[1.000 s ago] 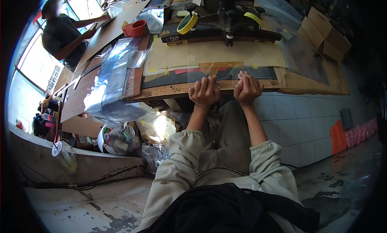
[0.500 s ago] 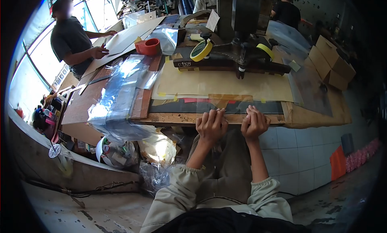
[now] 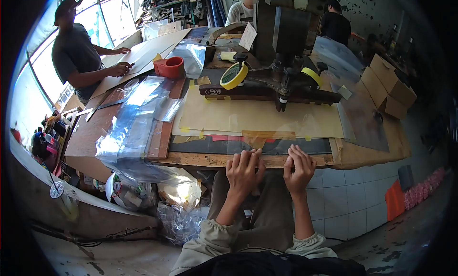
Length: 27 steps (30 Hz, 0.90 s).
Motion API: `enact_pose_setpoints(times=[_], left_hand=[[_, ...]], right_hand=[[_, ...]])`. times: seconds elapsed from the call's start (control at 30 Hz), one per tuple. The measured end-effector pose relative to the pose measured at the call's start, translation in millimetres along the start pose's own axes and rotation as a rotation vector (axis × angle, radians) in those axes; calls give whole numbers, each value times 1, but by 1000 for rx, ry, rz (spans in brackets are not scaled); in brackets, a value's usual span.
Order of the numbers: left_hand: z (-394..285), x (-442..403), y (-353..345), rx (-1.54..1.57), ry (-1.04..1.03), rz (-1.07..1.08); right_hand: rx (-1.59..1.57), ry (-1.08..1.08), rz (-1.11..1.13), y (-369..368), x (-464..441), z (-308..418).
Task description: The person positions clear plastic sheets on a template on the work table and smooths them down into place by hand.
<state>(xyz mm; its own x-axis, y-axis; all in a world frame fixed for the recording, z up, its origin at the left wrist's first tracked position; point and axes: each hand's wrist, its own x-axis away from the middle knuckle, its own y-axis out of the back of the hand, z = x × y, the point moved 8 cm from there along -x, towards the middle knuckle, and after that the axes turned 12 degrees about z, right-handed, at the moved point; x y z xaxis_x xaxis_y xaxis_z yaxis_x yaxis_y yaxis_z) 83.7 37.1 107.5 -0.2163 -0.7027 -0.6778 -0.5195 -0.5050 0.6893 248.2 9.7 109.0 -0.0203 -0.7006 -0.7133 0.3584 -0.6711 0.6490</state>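
My left hand (image 3: pixel 244 173) is at the bench's wooden front edge (image 3: pixel 205 159), knuckles up and fingers bent. My right hand (image 3: pixel 299 170) is a short way to its right, fingers bent upward and thumb near the fingertips. Between them a faint clear plastic sheet (image 3: pixel 234 143) lies over the dark strip; both hands seem to pinch its near edge, though the exact contact is hard to see. Just beyond are brown tape (image 3: pixel 274 134), a red strip (image 3: pixel 224 138) and a large cream board (image 3: pixel 281 121) with small yellow tape pieces.
Over the board stands a press with a dark bar (image 3: pixel 267 95), carrying yellow tape rolls (image 3: pixel 234 76). A red tape dispenser (image 3: pixel 169 67) and plastic film (image 3: pixel 138 113) lie left; a cardboard box (image 3: pixel 389 87) is right. A person (image 3: pixel 78 51) handles a board at left; two others are behind.
The camera view has shifted, so the bench sits lower in the picture. My hands have drawn slightly toward me relative to the edge, and the right fingers look straighter. The left person's head has turned.
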Motion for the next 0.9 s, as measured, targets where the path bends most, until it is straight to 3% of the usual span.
enact_pose_setpoints(times=[0.9], left_hand=[[1, 3, -8, -123, 18, -25]], right_hand=[[-30, -59, 82, 0, -2, -1]])
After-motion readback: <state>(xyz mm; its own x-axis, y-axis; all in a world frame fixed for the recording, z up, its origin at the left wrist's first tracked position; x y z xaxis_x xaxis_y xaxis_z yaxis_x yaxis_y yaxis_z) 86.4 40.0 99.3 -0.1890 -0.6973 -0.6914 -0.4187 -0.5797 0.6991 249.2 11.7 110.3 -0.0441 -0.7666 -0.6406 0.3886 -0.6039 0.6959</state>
